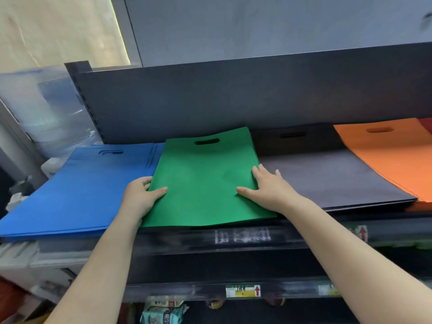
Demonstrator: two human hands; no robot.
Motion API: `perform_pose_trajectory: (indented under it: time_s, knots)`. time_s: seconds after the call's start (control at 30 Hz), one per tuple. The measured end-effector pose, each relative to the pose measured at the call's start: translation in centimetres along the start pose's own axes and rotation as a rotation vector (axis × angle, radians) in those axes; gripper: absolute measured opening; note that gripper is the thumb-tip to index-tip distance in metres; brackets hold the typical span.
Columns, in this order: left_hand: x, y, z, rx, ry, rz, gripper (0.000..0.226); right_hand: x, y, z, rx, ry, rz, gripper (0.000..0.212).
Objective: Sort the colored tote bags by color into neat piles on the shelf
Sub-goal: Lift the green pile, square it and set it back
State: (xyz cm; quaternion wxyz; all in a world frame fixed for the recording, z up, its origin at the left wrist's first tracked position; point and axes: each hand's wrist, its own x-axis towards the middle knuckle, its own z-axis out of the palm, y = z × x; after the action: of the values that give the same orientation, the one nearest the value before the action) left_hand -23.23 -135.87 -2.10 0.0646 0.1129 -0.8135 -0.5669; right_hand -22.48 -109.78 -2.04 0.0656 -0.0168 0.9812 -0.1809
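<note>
Four piles lie side by side on the shelf [292, 239]: blue bags [77, 190] at its left end, green bags [205, 181] next, black bags [327, 176], then orange bags [392, 155] toward the right end; the left hand [140, 197] pinches the green pile's left edge, thumb on top, fingers under; the right hand [268, 188] lies flat on the pile's right edge, fingers spread.

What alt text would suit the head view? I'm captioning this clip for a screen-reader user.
Two bare hands square up a green tote bag pile on a dark shelf: the left hand grips its left edge, and the right hand lies flat on its right edge. A blue pile lies to its left; black and orange piles lie to its right.
</note>
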Motion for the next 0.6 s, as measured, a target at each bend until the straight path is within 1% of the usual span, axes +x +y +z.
perform_pose_trajectory:
  time_s: [0.1,0.17,0.27,0.33,0.43,0.5,0.53,0.6]
  knots:
    - [0.1,0.0,-0.2,-0.029,0.000,0.006,0.025,0.3,0.1,0.1,0.011,0.008,-0.021,0.082]
    - [0.3,0.0,-0.5,-0.013,0.005,0.012,0.032,0.3,0.5,0.0,0.085,0.016,-0.041,0.076]
    - [0.6,-0.1,-1.1,0.005,0.014,0.015,0.038,0.2,1.0,0.1,0.164,0.002,-0.065,0.075]
    - [0.6,-0.2,-1.2,0.027,0.023,0.033,0.037,0.2,1.0,0.3,0.126,-0.028,-0.077,0.075]
    - [0.7,-0.3,-0.8,0.066,0.000,0.036,0.025,0.4,0.6,0.6,0.022,-0.050,-0.067,0.077]
    - [0.6,-0.4,-0.3,0.087,-0.008,0.031,0.021,0.6,0.5,0.7,-0.022,-0.046,-0.052,0.077]
    - [0.6,-0.5,0.0,0.108,-0.003,0.038,0.022,0.8,0.5,0.8,-0.042,-0.037,-0.052,0.076]
    - [0.5,-0.5,0.4,0.146,0.015,0.053,0.033,1.2,0.5,0.9,-0.115,-0.016,-0.083,0.076]
